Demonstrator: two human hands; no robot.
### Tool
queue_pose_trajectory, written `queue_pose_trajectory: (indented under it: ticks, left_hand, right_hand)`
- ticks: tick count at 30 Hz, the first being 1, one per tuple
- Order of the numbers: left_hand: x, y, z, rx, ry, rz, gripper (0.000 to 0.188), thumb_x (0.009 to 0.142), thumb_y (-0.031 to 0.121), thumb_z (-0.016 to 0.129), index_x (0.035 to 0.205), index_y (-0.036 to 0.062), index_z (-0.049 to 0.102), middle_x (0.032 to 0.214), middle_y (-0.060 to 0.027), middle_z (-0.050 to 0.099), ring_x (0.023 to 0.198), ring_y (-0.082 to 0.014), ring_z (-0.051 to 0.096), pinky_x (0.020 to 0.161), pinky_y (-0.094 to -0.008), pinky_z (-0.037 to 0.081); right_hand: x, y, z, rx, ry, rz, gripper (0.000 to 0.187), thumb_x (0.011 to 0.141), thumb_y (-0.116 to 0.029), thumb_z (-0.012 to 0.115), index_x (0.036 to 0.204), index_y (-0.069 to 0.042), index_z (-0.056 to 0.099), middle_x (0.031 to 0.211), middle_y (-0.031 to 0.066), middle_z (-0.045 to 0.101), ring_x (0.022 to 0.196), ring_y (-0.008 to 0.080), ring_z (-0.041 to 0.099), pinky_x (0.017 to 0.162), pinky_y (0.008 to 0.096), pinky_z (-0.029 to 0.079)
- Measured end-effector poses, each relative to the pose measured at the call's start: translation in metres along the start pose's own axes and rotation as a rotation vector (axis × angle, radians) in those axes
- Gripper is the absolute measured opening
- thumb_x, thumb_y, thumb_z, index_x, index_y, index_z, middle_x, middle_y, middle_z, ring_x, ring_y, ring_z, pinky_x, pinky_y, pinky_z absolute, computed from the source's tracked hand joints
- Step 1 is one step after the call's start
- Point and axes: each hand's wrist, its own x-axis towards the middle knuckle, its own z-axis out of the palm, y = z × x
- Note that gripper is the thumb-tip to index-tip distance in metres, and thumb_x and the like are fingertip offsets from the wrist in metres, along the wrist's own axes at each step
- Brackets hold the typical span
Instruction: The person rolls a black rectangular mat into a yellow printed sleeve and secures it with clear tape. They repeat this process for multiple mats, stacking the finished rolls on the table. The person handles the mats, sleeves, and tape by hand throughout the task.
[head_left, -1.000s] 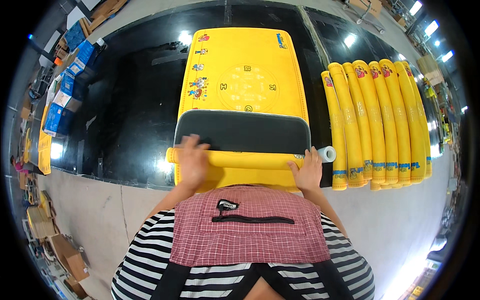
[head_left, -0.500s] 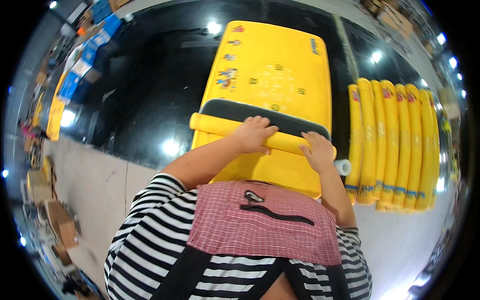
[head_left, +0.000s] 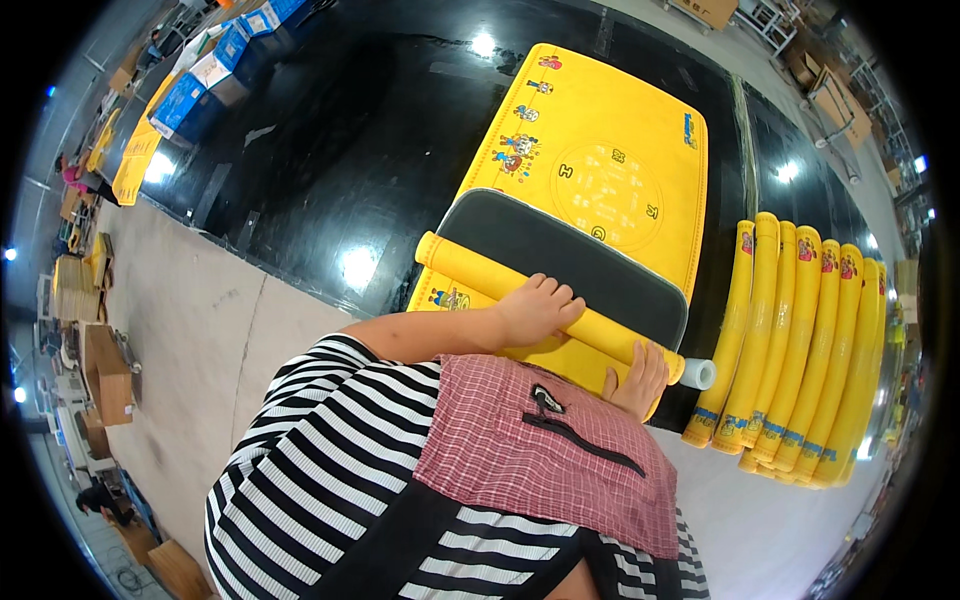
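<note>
A yellow mat, rolled into a tube (head_left: 480,273), lies slantwise in front of me. Its unrolled end shows a dark grey underside (head_left: 560,245) beyond the roll. Below it, another yellow mat (head_left: 640,130) with cartoon figures and a printed circle lies flat. My left hand (head_left: 540,310) is closed over the middle of the roll, fingers curled on top. At the right end, my right hand (head_left: 640,380) grips the roll, its fingers over the top and thumb on the near side. A pale hollow tube (head_left: 698,374) sticks out past that end.
Several finished yellow rolls (head_left: 800,340) in clear film lie side by side at the right. The black tabletop (head_left: 340,140) reflects ceiling lights. Blue boxes (head_left: 180,103) stand along its far left edge. Cardboard boxes (head_left: 106,372) and people are farther off at the left.
The roll has come nearer my body, and more dark underside shows beyond it. Both hands have moved back with it; the left fingers are more curled. The whole view has shifted.
</note>
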Motion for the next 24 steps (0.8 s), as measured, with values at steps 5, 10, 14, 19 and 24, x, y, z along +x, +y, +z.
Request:
queue_pose_trajectory:
  ticks: [5,10,14,19,24]
  left_hand:
    - [-0.014,0.002,0.006,0.010,0.084,0.047,0.050,0.091,0.037,0.068,0.131,0.0091,0.058,0.107,-0.0094,0.060,0.101,-0.0282,0.059,0.092,-0.0434,0.043]
    - [-0.020,0.007,0.014,-0.010,0.174,0.066,0.050,0.090,0.035,0.070,0.131,0.0091,0.058,0.110,-0.0100,0.062,0.106,-0.0278,0.061,0.095,-0.0422,0.045]
    - [-0.030,0.014,0.021,0.006,0.186,0.105,0.052,0.090,0.035,0.070,0.131,0.0072,0.058,0.110,-0.0096,0.062,0.106,-0.0267,0.060,0.093,-0.0417,0.044]
    - [-0.028,0.012,0.015,0.040,0.140,0.106,0.057,0.089,0.040,0.071,0.132,0.0049,0.057,0.113,-0.0106,0.061,0.108,-0.0268,0.059,0.094,-0.0423,0.043]
    - [0.013,-0.014,-0.007,-0.086,-0.037,0.062,0.069,0.088,0.057,0.068,0.133,0.0052,0.064,0.121,-0.0120,0.060,0.117,-0.0281,0.053,0.098,-0.0459,0.040]
  right_hand:
    - [0.045,0.028,-0.034,0.142,-0.182,-0.090,0.049,0.081,-0.028,0.079,0.124,-0.007,0.065,0.124,0.0171,0.059,0.122,0.0382,0.052,0.108,0.0512,0.035]
    - [0.053,0.038,-0.012,0.106,-0.220,-0.092,0.053,0.089,-0.029,0.071,0.136,-0.006,0.062,0.137,0.0194,0.059,0.132,0.0412,0.050,0.112,0.0522,0.036]
    - [-0.010,0.029,-0.002,0.027,-0.117,-0.057,0.061,0.090,-0.036,0.066,0.143,-0.006,0.055,0.146,0.0209,0.052,0.138,0.0403,0.045,0.119,0.0586,0.028]
    - [-0.014,-0.002,-0.011,-0.019,0.001,-0.033,0.072,0.097,-0.057,0.056,0.147,-0.006,0.051,0.142,0.0223,0.054,0.138,0.0405,0.045,0.117,0.0592,0.027]
    - [0.027,0.024,-0.004,-0.051,-0.188,-0.006,0.066,0.097,-0.051,0.061,0.146,-0.008,0.054,0.151,0.0219,0.050,0.137,0.0406,0.048,0.112,0.0591,0.033]
